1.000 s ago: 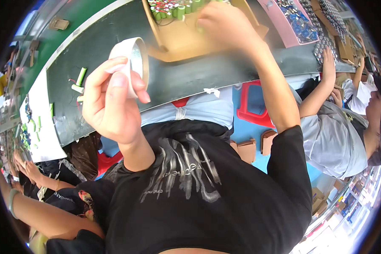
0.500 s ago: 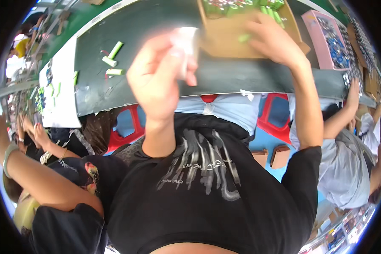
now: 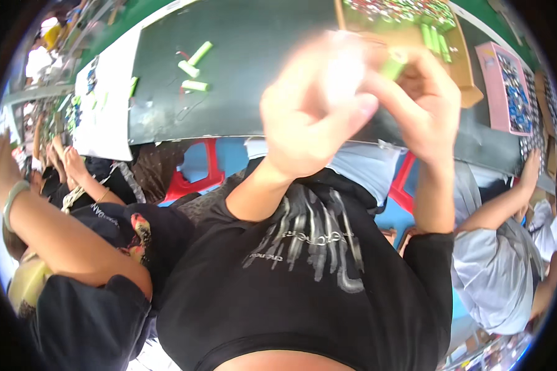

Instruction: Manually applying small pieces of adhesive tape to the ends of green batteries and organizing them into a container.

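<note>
Over the dark table [image 3: 241, 68], my left hand [image 3: 309, 123] is closed on a small white object [image 3: 342, 74], overexposed and smeared so its kind cannot be made out. Close beside it, my right hand [image 3: 430, 108] pinches a green battery cell [image 3: 393, 65] between thumb and fingers. The hands almost meet; whether the white object touches the cell is unclear. Behind them a cardboard box [image 3: 470, 74] holds several green battery cells [image 3: 436, 42] and a heap of parts with red and white wires. Farther left, loose green battery cells [image 3: 199, 53] with thin wires lie on the table.
At the right stands a pink box [image 3: 492, 86] of blue and silver parts. A white sheet [image 3: 108, 102] covers the table's left end. Co-workers sit close on both sides, one forearm [image 3: 68, 235] at left, another [image 3: 498, 195] at right. Red stools [image 3: 211, 167] show under the table.
My right hand has come back from the cardboard box with a green battery cell. My left hand, with the white object, has moved right toward it. The whole view has shifted slightly.
</note>
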Motion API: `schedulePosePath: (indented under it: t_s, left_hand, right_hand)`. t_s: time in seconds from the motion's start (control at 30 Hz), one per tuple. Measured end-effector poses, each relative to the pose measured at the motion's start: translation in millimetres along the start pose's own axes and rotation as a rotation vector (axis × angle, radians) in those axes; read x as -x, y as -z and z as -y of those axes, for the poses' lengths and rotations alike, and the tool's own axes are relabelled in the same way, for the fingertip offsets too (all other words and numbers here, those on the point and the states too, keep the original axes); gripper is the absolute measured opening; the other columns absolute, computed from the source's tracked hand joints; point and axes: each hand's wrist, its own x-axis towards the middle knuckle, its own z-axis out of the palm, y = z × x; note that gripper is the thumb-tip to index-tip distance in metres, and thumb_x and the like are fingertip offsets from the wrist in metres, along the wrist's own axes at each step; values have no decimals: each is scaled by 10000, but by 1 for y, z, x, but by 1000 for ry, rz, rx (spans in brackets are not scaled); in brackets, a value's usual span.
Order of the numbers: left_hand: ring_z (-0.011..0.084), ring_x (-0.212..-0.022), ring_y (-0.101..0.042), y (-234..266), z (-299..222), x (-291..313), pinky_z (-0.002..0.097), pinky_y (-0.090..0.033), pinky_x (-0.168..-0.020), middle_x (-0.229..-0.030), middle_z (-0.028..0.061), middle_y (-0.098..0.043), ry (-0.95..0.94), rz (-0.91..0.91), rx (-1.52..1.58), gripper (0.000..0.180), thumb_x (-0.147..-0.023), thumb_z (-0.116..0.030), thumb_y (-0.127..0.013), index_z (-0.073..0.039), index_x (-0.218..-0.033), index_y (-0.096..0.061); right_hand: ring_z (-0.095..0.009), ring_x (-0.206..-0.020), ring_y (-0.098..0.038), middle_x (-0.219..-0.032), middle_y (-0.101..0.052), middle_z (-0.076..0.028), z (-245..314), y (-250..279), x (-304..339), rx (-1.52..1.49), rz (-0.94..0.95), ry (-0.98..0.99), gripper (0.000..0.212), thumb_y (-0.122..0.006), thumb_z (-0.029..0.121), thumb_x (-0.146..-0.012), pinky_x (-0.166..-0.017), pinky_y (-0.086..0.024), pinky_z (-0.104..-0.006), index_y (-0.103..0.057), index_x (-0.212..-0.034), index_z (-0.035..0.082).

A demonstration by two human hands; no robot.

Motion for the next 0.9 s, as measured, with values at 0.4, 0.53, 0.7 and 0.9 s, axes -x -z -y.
schedulePosePath:
  t_s: [0.4, 0.53, 0.7, 0.9]
  left_hand:
    - [104, -604, -553, -9, -15, 18, 199, -439, -540, -808, 147, -632, -161, 203, -215, 429, -758, 94, -580, 98, -1173, -471]
    - [82, -660, -559, -4, -17, 9, 181, -430, -574, -846, 139, -631, 95, 252, -147, 556, -783, 71, -558, 100, -1305, -368]
    - [102, -717, -584, 0, -21, 17, 187, -442, -607, -873, 126, -631, 113, 357, -217, 644, -790, 82, -562, 90, -1371, -286]
    - [134, -599, -626, 20, -23, 30, 237, -493, -537, -767, 122, -647, 195, 377, -128, 313, -824, -6, -580, 41, -1133, -567]
  right_hand:
    - [-141, -764, -553, -907, -584, -82, -22, 30, -1, -382, -197, 164, 305, -576, 53, -817, -681, -451, -259, -539, -1112, -18]
    - [-122, -693, -532, -829, -575, -69, 0, 29, 12, -216, 9, 233, 301, -640, 32, -765, -642, -432, -260, -558, -1054, 10]
    - [-139, -621, -542, -683, -571, -39, 11, 0, 19, 414, -81, 333, 131, -709, 45, -754, -560, -420, -265, -623, -853, 43]
    - [-140, -620, -534, -680, -556, -54, 32, -14, 39, 397, 37, 245, 164, -670, 47, -768, -570, -410, -253, -607, -916, 18]
